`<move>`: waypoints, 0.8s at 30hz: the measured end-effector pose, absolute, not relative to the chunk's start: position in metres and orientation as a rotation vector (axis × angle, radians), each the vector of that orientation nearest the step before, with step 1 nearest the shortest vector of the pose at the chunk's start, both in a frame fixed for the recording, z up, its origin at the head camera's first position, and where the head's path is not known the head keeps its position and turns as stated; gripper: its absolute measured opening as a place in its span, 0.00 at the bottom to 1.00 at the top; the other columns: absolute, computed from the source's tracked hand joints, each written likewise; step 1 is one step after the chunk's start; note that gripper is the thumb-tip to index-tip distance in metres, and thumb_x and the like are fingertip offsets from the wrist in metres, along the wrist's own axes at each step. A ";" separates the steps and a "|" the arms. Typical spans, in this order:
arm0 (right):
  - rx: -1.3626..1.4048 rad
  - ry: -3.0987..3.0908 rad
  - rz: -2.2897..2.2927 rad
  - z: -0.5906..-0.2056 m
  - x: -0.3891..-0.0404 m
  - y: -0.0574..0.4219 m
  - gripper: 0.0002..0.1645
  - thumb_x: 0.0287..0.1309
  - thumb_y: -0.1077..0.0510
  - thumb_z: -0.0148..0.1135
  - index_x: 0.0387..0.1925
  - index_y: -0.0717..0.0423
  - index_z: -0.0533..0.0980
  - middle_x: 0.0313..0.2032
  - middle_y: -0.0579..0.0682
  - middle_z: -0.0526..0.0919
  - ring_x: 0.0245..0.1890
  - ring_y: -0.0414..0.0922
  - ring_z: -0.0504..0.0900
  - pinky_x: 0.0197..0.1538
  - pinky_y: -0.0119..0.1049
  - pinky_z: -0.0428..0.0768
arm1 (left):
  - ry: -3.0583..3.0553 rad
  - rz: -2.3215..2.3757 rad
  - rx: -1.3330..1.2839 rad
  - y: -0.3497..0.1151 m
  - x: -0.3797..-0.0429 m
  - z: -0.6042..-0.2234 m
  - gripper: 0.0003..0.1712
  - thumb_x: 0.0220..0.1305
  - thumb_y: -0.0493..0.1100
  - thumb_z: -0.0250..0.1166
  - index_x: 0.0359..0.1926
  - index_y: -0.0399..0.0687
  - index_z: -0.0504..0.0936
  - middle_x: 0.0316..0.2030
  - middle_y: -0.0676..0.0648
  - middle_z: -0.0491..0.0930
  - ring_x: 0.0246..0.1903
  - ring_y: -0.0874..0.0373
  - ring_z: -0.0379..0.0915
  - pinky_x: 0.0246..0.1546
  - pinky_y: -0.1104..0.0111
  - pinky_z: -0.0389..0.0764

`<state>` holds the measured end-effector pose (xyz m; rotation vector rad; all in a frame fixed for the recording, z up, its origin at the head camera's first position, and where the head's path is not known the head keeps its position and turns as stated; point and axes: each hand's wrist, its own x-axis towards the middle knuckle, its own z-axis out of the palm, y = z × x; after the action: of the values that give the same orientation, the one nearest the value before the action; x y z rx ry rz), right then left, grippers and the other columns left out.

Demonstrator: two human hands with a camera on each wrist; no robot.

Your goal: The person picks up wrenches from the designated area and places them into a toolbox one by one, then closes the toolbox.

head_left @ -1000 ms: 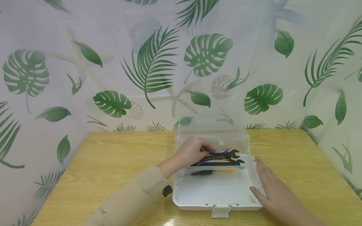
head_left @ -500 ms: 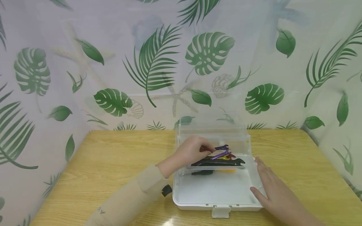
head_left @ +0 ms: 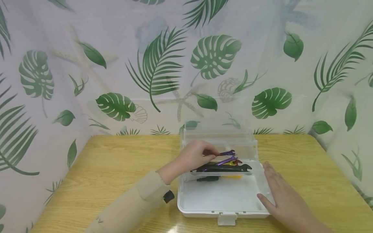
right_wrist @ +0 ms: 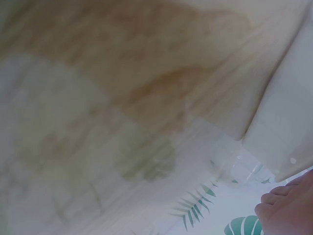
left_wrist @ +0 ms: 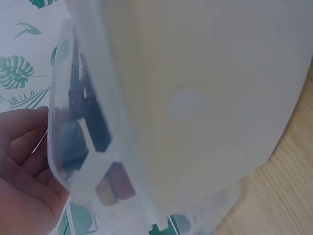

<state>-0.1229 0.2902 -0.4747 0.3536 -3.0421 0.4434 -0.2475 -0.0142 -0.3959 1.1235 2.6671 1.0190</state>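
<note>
My left hand [head_left: 196, 155] reaches over the upper tray of a white toolbox [head_left: 220, 195], its fingers curled. Its fingertips pinch a small purple open-end wrench [head_left: 227, 153], whose jaw end sticks out to the right. Below it in the tray lie another purple wrench [head_left: 225, 160], a red-tipped wrench [head_left: 238, 161] and black wrenches [head_left: 230, 168]. In the left wrist view, the left hand [left_wrist: 27, 171] is beside the translucent tray wall, with dark tools behind it. My right hand [head_left: 281, 194] rests with straight fingers against the toolbox's right side; its fingers [right_wrist: 288, 200] show beside the white wall.
A black-handled screwdriver [head_left: 208, 178] and an orange item [head_left: 233, 176] lie in the toolbox bottom beneath the tray. The clear lid [head_left: 218, 136] stands raised at the back. A latch [head_left: 226, 219] hangs in front. Wooden table [head_left: 122, 168] surrounds the box.
A black wrench in the left fingers has been lowered among the others in the tray. The left hand has shifted slightly left, now at the small purple wrench. The right hand stays put.
</note>
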 end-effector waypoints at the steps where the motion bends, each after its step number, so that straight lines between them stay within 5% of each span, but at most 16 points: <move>1: 0.352 -3.040 0.431 -0.474 -0.123 0.290 0.59 0.75 0.37 0.59 0.85 0.62 0.39 0.85 0.65 0.47 0.80 0.70 0.58 0.76 0.71 0.63 | 2.668 1.023 1.123 -0.015 -0.248 -0.396 0.10 0.74 0.35 0.67 0.51 0.41 0.91 0.49 0.44 0.92 0.49 0.54 0.89 0.53 0.72 0.87; 5: 0.378 -2.998 0.355 -0.472 -0.121 0.291 0.60 0.74 0.36 0.60 0.85 0.65 0.41 0.84 0.67 0.48 0.81 0.68 0.57 0.86 0.45 0.32 | 2.677 1.027 1.108 -0.019 -0.248 -0.393 0.10 0.74 0.36 0.67 0.51 0.41 0.91 0.49 0.44 0.92 0.49 0.54 0.89 0.53 0.70 0.87; 9: 0.413 -2.936 0.267 -0.470 -0.119 0.291 0.60 0.72 0.36 0.62 0.83 0.68 0.45 0.83 0.68 0.50 0.82 0.65 0.56 0.70 0.15 0.16 | 2.681 1.033 1.086 -0.022 -0.248 -0.390 0.10 0.74 0.36 0.67 0.52 0.40 0.90 0.50 0.43 0.91 0.50 0.52 0.89 0.54 0.68 0.88; 24: 0.478 -2.730 0.299 -0.453 -0.140 0.280 0.60 0.73 0.38 0.62 0.85 0.63 0.41 0.84 0.65 0.49 0.86 0.58 0.47 0.81 0.24 0.24 | 2.761 1.075 1.088 -0.040 -0.254 -0.379 0.10 0.75 0.37 0.66 0.50 0.42 0.91 0.48 0.44 0.92 0.46 0.52 0.89 0.50 0.70 0.88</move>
<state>-0.1395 0.2805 -0.4528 0.4776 -2.7295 0.2985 -0.2539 -0.0400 -0.3788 1.0879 2.7609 1.0748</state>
